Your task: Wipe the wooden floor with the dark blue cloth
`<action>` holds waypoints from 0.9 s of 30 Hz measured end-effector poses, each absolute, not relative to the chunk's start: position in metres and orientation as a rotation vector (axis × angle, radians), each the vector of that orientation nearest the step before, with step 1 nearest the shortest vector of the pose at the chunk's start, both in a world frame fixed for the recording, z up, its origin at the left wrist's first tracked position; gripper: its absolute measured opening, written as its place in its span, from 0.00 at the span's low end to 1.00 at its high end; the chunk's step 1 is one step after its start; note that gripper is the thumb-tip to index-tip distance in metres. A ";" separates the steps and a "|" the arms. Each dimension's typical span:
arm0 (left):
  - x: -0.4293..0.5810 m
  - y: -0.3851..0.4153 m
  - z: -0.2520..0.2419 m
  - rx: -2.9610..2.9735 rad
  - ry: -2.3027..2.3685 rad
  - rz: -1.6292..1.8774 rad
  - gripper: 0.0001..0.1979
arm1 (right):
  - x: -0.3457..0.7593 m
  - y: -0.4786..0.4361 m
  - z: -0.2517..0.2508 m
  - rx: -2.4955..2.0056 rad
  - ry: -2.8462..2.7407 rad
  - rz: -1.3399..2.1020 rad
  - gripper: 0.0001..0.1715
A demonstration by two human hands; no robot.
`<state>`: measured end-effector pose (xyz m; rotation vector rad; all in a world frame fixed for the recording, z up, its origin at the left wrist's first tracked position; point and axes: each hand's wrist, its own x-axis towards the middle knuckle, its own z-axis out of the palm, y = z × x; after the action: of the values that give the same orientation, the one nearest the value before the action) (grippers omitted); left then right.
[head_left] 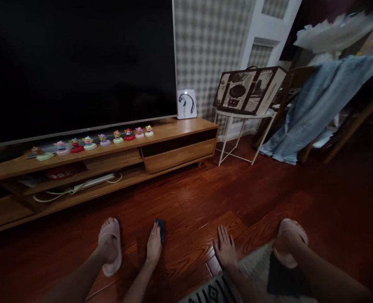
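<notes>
My left hand (154, 244) is low over the wooden floor, its fingers close together along a small dark, flat, roughly rectangular object (162, 230). Most of that object is hidden under the fingers, so its kind is unclear. A ring shows on one finger. My right hand (225, 248) is palm down with fingers stretched out, resting on the floor (186, 206) beside the edge of a patterned rug (256, 267). Nothing shows in it. My two feet in pale pink slippers stand on either side of the hands, the left slipper (116, 252) on bare floor and the right slipper (284, 256) at the rug.
Ahead runs a low wooden TV cabinet (180, 158) with a row of several small figurines (104, 139), a large dark television (79, 63) and a white box (187, 104). Farther right, a suitcase-shaped box (240, 90) stands on a white side table (246, 115), near hanging jeans (319, 109).
</notes>
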<state>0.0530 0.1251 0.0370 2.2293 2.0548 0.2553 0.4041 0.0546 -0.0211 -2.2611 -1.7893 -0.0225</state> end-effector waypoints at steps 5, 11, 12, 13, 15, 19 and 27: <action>0.085 0.093 0.015 2.492 1.514 0.062 0.45 | 0.404 0.055 -0.021 -2.264 -1.783 -0.005 0.40; 0.136 0.054 -0.007 2.539 0.919 0.143 0.46 | 0.404 0.055 -0.022 -2.253 -1.789 -0.020 0.40; 0.135 0.058 -0.004 2.539 0.944 0.144 0.46 | 0.404 0.055 -0.022 -2.254 -1.788 -0.022 0.40; 0.129 0.066 0.000 2.533 1.026 0.135 0.46 | 0.404 0.055 -0.022 -2.256 -1.786 -0.024 0.40; 0.103 0.091 0.014 2.482 1.319 0.104 0.46 | 0.404 0.055 -0.023 -2.257 -1.781 -0.028 0.40; 0.023 0.141 0.037 2.266 2.006 0.058 0.41 | 0.404 0.056 -0.024 -2.241 -1.765 -0.026 0.39; 0.080 0.084 -0.005 2.399 1.992 0.251 0.43 | 0.404 0.057 -0.023 -2.255 -1.760 0.014 0.38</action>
<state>0.0802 0.0837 -0.0047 2.3993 1.9918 0.2509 0.4044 0.0566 -0.0229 -2.2551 -1.7603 0.0135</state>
